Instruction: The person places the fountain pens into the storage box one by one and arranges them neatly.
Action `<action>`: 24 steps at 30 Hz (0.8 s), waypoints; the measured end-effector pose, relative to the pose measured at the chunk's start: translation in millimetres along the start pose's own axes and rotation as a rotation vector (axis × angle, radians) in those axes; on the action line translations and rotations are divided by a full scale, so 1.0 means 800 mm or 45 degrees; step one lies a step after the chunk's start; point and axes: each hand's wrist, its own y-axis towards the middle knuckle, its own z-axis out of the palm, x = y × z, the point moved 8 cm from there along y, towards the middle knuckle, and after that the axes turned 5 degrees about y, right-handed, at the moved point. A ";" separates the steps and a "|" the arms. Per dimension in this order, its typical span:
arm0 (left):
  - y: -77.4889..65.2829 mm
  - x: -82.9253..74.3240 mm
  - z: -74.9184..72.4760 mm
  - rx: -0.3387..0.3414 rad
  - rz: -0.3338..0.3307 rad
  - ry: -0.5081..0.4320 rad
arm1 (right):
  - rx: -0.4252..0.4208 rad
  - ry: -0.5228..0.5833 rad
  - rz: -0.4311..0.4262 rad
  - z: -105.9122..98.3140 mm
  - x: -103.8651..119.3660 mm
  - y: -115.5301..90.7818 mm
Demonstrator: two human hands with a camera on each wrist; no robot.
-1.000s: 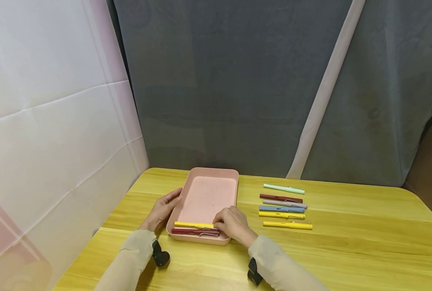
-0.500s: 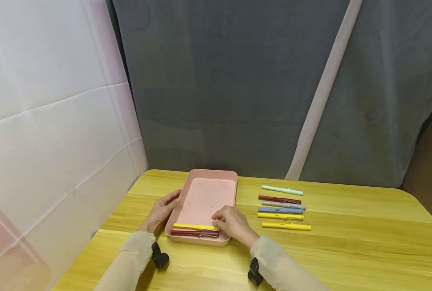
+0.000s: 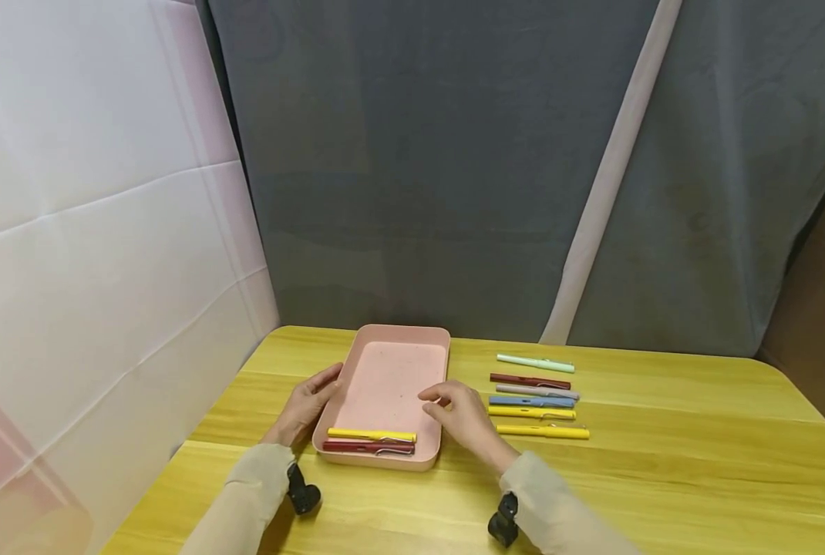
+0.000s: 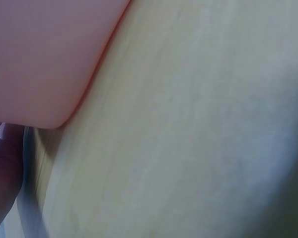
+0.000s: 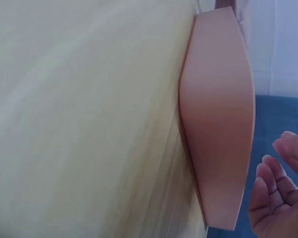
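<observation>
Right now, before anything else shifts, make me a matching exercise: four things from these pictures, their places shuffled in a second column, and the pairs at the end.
Things
1. Mint-green pen
2. Left hand
3. Blue pen
4. Right hand

Places
A. Between the pale grey pen and a yellow pen
B. At the right side of the pink tray, holding nothing
C. Farthest from the person among the pens lying directly on the table
D. At the left side of the tray

Pairs: 1-C, 2-D, 3-A, 4-B
</observation>
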 end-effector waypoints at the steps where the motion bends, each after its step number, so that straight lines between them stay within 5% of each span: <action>1: 0.000 0.000 0.000 -0.003 -0.001 -0.006 | -0.011 0.024 0.011 -0.004 -0.002 -0.001; 11: 0.000 0.000 -0.001 0.015 0.013 -0.010 | -0.101 0.255 0.137 -0.034 -0.020 -0.013; 24: 0.000 -0.001 -0.003 0.027 0.012 -0.020 | -0.169 0.267 0.206 -0.064 -0.041 -0.025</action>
